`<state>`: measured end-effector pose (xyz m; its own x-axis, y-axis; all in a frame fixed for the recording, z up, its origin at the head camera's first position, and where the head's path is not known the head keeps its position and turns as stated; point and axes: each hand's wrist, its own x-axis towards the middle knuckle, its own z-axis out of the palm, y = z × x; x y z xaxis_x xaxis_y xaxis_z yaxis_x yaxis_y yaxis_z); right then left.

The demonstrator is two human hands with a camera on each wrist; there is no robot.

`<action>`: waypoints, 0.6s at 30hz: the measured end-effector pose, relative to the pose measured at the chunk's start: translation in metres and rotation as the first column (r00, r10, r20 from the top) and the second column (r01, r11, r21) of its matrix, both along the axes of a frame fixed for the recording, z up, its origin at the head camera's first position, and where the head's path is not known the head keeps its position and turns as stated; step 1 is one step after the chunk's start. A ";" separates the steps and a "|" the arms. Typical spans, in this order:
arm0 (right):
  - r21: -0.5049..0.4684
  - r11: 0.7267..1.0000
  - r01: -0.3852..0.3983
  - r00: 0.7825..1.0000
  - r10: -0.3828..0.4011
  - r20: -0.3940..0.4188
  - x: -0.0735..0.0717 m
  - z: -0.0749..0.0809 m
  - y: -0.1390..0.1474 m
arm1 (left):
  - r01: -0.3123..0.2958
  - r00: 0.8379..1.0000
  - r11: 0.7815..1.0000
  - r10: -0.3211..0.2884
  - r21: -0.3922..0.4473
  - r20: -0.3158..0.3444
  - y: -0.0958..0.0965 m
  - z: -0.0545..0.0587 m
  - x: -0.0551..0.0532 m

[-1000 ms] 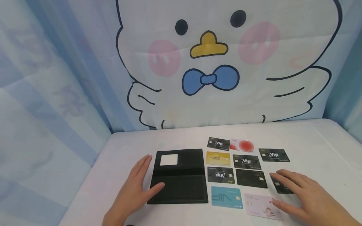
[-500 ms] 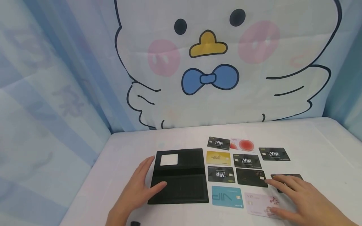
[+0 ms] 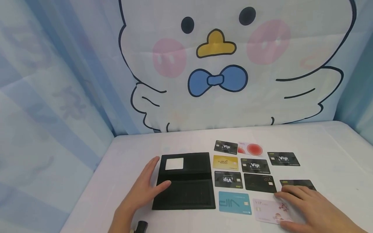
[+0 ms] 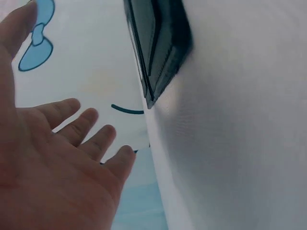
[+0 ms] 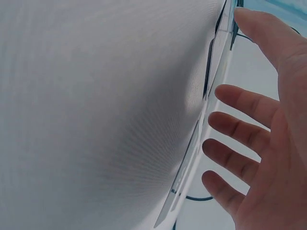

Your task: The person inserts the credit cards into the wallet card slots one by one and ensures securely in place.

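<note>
A black wallet (image 3: 186, 194) lies unfolded on the white table, a pale rectangle (image 3: 174, 164) in its upper half. Beside its left edge is my left hand (image 3: 142, 186), fingers straight and thumb over the lower half; the left wrist view shows its palm with nothing in it. My right hand (image 3: 309, 207) hovers with spread fingers by the pink VIP card (image 3: 268, 210) and partly covers a black card (image 3: 300, 183). In the right wrist view its fingers (image 5: 240, 129) hold nothing. Whether the thumb touches the pink card, I cannot tell.
Several cards lie right of the wallet, among them a teal VIP card (image 3: 234, 203), a gold card (image 3: 225, 162) and a card with a red circle (image 3: 254, 149). A small black object (image 3: 141, 226) shows by my left wrist. A cartoon-printed curtain (image 3: 218, 106) hangs behind the table.
My right hand has shifted left, then slightly lower, uncovering more of the black card beneath it. My left hand has edged slightly right. The wallet and cards stay in place.
</note>
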<state>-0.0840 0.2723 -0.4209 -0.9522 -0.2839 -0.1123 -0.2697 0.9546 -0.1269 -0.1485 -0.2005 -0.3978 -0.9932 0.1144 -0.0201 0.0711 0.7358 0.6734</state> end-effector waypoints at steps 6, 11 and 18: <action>0.014 1.000 -0.014 1.000 0.013 0.015 0.000 -0.001 0.001 | 0.019 1.000 0.999 -0.019 0.031 0.006 -0.008 -0.007 -0.002; 0.004 1.000 -0.013 0.999 0.013 0.032 -0.001 -0.002 0.001 | 0.023 1.000 0.998 -0.024 0.057 0.020 -0.013 -0.015 -0.003; -0.068 0.998 -0.004 0.998 0.008 0.060 -0.003 -0.006 0.006 | 0.057 0.997 0.996 -0.061 0.069 0.053 -0.017 -0.021 -0.004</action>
